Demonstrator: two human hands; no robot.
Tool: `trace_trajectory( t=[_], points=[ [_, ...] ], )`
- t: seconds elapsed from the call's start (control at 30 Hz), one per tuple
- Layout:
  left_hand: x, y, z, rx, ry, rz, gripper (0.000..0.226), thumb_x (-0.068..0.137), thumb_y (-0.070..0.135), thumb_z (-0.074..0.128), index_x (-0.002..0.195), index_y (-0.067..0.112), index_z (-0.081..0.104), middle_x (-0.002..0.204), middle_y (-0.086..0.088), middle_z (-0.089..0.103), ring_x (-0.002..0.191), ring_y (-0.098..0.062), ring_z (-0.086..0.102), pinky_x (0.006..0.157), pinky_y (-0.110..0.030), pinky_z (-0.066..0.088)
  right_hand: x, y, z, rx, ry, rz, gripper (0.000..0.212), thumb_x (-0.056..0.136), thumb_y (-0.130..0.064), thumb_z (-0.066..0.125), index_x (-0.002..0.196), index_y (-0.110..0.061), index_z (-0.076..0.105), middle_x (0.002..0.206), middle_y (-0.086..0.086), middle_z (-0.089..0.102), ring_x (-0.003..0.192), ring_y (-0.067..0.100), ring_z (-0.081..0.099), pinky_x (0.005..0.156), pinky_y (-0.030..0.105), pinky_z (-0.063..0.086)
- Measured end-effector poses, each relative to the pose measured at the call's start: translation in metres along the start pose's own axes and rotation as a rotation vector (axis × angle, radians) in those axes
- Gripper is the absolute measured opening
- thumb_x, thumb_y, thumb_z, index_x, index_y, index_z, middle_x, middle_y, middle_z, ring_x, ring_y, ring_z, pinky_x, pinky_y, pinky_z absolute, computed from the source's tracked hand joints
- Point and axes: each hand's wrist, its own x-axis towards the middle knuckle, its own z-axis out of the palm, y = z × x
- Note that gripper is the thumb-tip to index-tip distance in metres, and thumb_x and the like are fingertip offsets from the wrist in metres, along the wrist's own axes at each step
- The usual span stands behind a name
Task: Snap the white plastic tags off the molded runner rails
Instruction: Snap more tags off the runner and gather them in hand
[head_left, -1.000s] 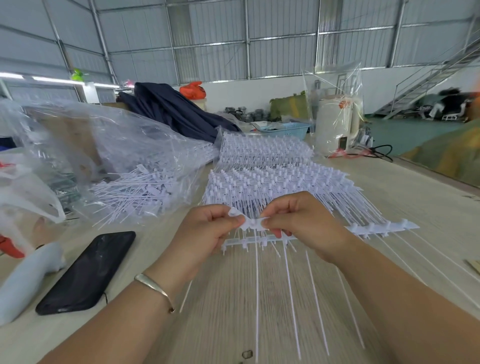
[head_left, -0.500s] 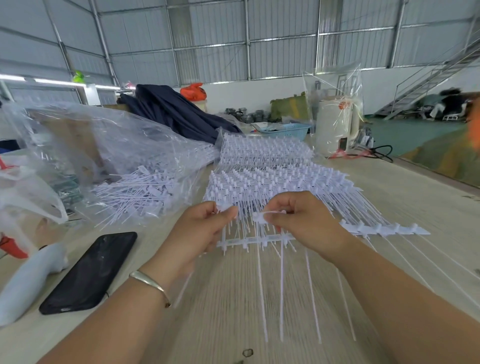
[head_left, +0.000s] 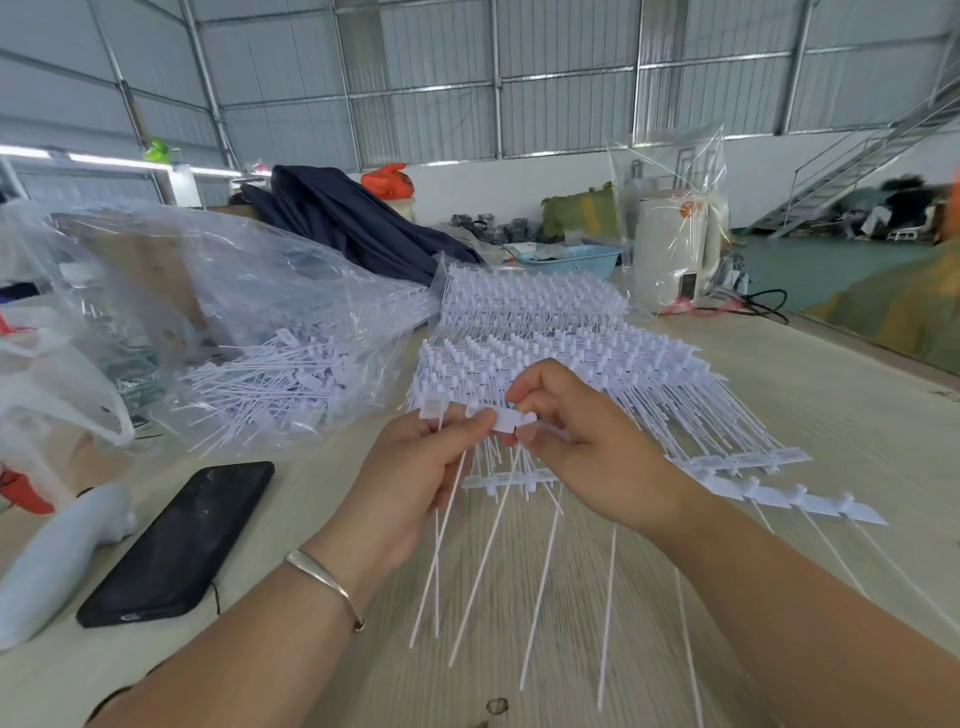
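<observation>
A white runner rail (head_left: 506, 479) with thin tails pointing toward me lies on the wooden table, partly under my hands. My left hand (head_left: 410, 478) grips a few loose white tags (head_left: 432, 405) whose tails hang down below the palm. My right hand (head_left: 587, 441) pinches another white tag (head_left: 511, 420) just above the rail, and its tip meets my left thumb. A big stack of full runner rails (head_left: 545, 353) lies behind my hands. More tags on a rail (head_left: 769, 493) fan out at the right.
A clear bag of separated tags (head_left: 270, 379) sits at the left. A black phone (head_left: 182, 540) and a pale grey object (head_left: 57, 551) lie at the front left. At the back are dark cloth (head_left: 353, 218), a blue basket (head_left: 582, 260) and a white appliance in plastic (head_left: 675, 244).
Both hands have risen off the rail. My right hand has lifted a tag up to my left thumb, and my left hand now holds tags with hanging tails.
</observation>
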Motion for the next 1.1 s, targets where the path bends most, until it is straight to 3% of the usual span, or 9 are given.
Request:
trace_trajectory(
  t=[0.07,0.13,0.2,0.33,0.5,0.73,0.83,1.0,1.1],
  points=[
    [0.001,-0.001,0.000,-0.050,0.015,-0.028,0.015,0.081,0.024,0.072,0.068,0.017,0.070,0.043,0.012,0.028,0.036,-0.005,0.023,0.036,-0.017,0.020,0.000,0.001,-0.002,-0.168,0.067,-0.057,0.020,0.093,-0.021,0.060,0.111,-0.019,0.053,0.096,-0.004,0.063,0.089,0.009,0.059,0.080,0.021,0.043],
    [0.002,-0.001,-0.001,-0.103,-0.002,-0.048,0.024,0.083,0.019,0.069,0.059,0.018,0.068,0.042,0.013,0.028,0.033,-0.003,0.023,0.034,-0.016,0.020,0.001,0.002,-0.005,-0.469,0.145,-0.133,0.022,0.092,-0.036,0.059,0.107,-0.019,0.057,0.091,-0.007,0.065,0.083,0.008,0.059,0.092,0.028,0.033],
    [0.003,0.001,-0.003,-0.158,-0.001,-0.056,0.018,0.079,0.019,0.070,0.062,0.018,0.063,0.041,0.014,0.031,0.031,-0.002,0.026,0.032,-0.013,0.022,0.003,0.005,-0.008,-0.570,0.176,-0.144,0.022,0.093,-0.041,0.055,0.097,-0.020,0.061,0.079,-0.005,0.068,0.074,0.010,0.061,0.095,0.032,0.030],
    [0.005,0.004,-0.010,-0.242,-0.039,-0.094,0.017,0.066,0.023,0.073,0.073,0.011,0.064,0.048,0.010,0.025,0.034,-0.003,0.021,0.032,-0.012,0.020,0.004,0.002,-0.014,-0.027,0.082,0.013,0.011,0.091,-0.026,0.063,0.090,-0.017,0.069,0.074,0.001,0.069,0.067,0.003,0.060,0.070,0.018,0.045],
    [0.004,0.004,-0.009,-0.292,-0.140,-0.201,0.014,0.072,0.020,0.069,0.058,0.017,0.071,0.050,0.009,0.022,0.038,-0.003,0.016,0.030,-0.014,0.015,0.003,0.006,-0.015,0.242,0.040,0.018,0.006,0.089,-0.014,0.066,0.087,-0.010,0.071,0.067,-0.004,0.066,0.062,0.008,0.055,0.063,0.017,0.046],
    [0.003,0.000,-0.009,-0.413,-0.265,-0.329,0.013,0.072,0.021,0.070,0.061,0.015,0.067,0.048,0.010,0.025,0.036,-0.003,0.015,0.032,-0.014,0.012,0.002,0.007,-0.014,0.428,-0.048,0.001,0.008,0.087,-0.010,0.066,0.080,-0.013,0.069,0.062,-0.007,0.064,0.060,0.006,0.054,0.061,0.011,0.045],
    [0.001,-0.004,-0.008,-0.461,-0.377,-0.388,0.026,0.061,0.024,0.089,0.066,0.014,0.066,0.049,0.009,0.028,0.034,-0.002,0.021,0.032,-0.015,0.013,0.001,0.006,-0.012,0.493,-0.088,0.005,0.006,0.086,-0.012,0.065,0.080,-0.012,0.067,0.061,-0.010,0.063,0.057,0.001,0.053,0.059,0.009,0.042],
    [-0.002,-0.003,-0.004,-0.510,-0.596,-0.434,0.031,0.058,0.026,0.092,0.069,0.014,0.066,0.051,0.009,0.027,0.041,-0.005,0.012,0.034,-0.016,0.011,0.002,0.004,-0.001,0.614,-0.113,0.009,0.019,0.076,-0.022,0.067,0.085,-0.005,0.060,0.078,0.012,0.067,0.072,0.022,0.056,0.074,0.029,0.044],
    [0.000,-0.003,-0.005,-0.526,-0.627,-0.448,0.030,0.060,0.026,0.091,0.068,0.014,0.065,0.049,0.009,0.029,0.041,-0.005,0.012,0.033,-0.016,0.012,0.002,0.004,0.002,0.607,-0.116,0.039,0.026,0.079,-0.023,0.065,0.089,-0.001,0.057,0.075,0.005,0.070,0.067,0.017,0.054,0.065,0.020,0.046]
  ],
)
